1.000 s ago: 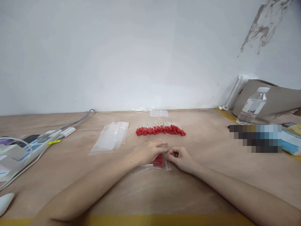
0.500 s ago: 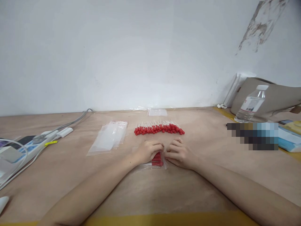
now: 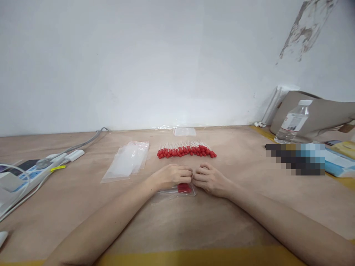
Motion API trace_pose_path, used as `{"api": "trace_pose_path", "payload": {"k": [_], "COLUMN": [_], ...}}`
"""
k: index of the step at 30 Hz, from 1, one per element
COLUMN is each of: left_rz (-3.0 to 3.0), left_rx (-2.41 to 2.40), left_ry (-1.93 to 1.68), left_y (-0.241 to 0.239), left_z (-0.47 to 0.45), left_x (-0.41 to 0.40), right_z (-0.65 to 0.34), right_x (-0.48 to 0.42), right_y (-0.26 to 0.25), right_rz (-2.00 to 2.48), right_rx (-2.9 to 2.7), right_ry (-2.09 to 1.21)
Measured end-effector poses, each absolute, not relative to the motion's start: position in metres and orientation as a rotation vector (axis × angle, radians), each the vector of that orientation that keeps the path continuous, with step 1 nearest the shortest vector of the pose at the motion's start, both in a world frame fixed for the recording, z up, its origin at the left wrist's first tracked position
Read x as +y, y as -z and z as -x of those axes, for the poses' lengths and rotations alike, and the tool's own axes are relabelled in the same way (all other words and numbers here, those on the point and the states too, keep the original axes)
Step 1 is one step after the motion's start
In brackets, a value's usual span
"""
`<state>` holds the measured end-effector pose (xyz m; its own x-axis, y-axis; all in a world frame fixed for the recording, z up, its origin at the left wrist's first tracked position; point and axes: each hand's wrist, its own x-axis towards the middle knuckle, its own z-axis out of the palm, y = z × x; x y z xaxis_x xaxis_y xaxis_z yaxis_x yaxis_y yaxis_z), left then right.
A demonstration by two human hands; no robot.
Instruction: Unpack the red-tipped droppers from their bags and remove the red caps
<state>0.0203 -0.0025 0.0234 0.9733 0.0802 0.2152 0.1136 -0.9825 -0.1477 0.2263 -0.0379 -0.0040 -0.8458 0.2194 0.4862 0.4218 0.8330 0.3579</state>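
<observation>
A clear zip bag (image 3: 171, 191) lies low on the table in front of me, with red-tipped sticks (image 3: 184, 188) inside it. My left hand (image 3: 175, 175) is closed on the bag's upper edge and covers part of it. Against the bag's right end, my right hand (image 3: 209, 180) is pinched shut, its fingertips almost meeting those of the left. Just beyond both hands, a row of loose white sticks with red heads (image 3: 187, 150) lies side by side, heads toward me. To the left, several flat zip bags (image 3: 126, 160) overlap in a fanned stack.
A power strip (image 3: 27, 181) with plugs and cables sits at the left. Another plastic packet (image 3: 185, 131) lies by the wall. On the right are a water bottle (image 3: 294, 122), a grey-beige bag (image 3: 327, 114), a blue packet (image 3: 342, 162) and a blurred-out patch.
My fingers have closed in along the bag's right end, and the two hands are slightly closer together. The bag's red-tipped part shows less now. The view has shifted slightly.
</observation>
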Motion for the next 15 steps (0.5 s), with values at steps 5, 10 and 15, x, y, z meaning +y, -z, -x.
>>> {"api": "trace_pose_path", "payload": {"k": [5,10,15], "left_rz": [2.972,3.085,3.231], "left_rx": [-0.321,-0.499,-0.889], "left_ry": [0.421,0.371,0.579], "left_y": [-0.047,-0.045,-0.025], "left_z": [-0.008,-0.008,0.008], "left_x": [-0.002,-0.012,-0.034], "right_z": [-0.232,-0.234,-0.224], "right_x": [-0.04,-0.048,-0.046], "right_y": [0.002,-0.001,0.004], "right_rz": [0.585,0.772,0.94], "right_rx": [-2.657,-2.517,-2.243], "right_ry": [0.402,-0.151,-0.547]}}
